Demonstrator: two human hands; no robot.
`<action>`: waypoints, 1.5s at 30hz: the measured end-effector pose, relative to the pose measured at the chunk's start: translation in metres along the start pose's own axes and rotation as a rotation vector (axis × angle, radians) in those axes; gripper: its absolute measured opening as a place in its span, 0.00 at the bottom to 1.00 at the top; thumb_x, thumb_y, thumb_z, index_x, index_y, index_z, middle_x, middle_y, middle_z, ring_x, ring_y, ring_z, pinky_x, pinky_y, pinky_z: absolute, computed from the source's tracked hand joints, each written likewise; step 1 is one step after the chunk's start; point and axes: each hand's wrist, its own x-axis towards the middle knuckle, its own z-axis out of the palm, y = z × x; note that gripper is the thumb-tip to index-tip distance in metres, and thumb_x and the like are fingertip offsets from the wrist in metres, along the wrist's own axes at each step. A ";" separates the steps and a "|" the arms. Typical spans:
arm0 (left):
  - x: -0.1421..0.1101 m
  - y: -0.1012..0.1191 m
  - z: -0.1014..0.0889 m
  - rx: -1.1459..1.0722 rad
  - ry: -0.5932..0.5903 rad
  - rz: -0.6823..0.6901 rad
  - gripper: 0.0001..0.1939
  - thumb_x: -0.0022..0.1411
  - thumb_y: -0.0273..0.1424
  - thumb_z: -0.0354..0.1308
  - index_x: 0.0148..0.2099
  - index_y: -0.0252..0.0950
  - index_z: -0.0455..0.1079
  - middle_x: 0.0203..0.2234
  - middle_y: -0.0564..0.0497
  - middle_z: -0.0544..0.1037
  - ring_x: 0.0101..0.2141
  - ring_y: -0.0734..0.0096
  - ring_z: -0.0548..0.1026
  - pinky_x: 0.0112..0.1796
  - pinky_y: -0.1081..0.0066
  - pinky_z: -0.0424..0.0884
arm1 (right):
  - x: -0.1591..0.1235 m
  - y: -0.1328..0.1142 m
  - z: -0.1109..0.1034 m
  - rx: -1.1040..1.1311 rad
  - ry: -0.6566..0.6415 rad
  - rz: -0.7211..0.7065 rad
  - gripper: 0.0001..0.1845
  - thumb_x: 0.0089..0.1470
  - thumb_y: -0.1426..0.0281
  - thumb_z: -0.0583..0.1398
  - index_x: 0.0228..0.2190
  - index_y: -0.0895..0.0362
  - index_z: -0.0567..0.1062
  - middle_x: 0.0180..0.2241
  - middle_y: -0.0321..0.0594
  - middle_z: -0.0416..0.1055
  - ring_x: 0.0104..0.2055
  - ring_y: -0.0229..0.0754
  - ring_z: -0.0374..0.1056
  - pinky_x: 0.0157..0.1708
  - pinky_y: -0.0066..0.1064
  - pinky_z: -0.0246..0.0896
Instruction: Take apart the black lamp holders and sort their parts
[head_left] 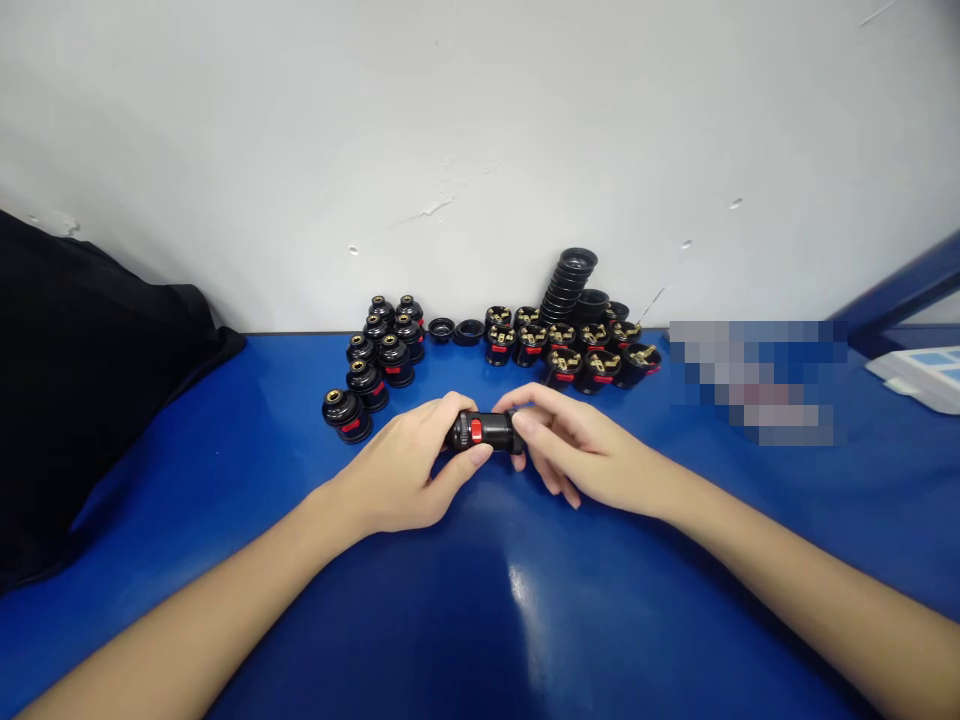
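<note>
A black lamp socket (495,432) with a red switch lies sideways between my two hands, just above the blue table. My left hand (409,465) is closed around its left end, the thumb along the near side. At the other end, the thumb and fingers of my right hand (581,445) grip a black ring-like rim; its lower fingers hang loosely curled. Beyond my left hand stand several black lamp sockets (364,385) with brass threaded tops. Past my right hand are several open socket bodies (564,368) with brass contacts showing.
A leaning stack of black rings (568,285) rises behind the open bodies. Two loose rings (470,331) lie by the white wall (300,150). Black cloth (97,390) covers the table's left side. At right are a blurred-out patch and a white-and-blue object (919,375).
</note>
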 end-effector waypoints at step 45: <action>0.002 0.002 -0.004 -0.063 0.022 -0.038 0.12 0.76 0.40 0.53 0.49 0.36 0.67 0.33 0.53 0.73 0.32 0.69 0.70 0.34 0.68 0.64 | 0.002 0.001 0.008 -0.103 0.233 -0.302 0.22 0.61 0.64 0.70 0.54 0.50 0.73 0.55 0.46 0.74 0.54 0.49 0.77 0.55 0.44 0.79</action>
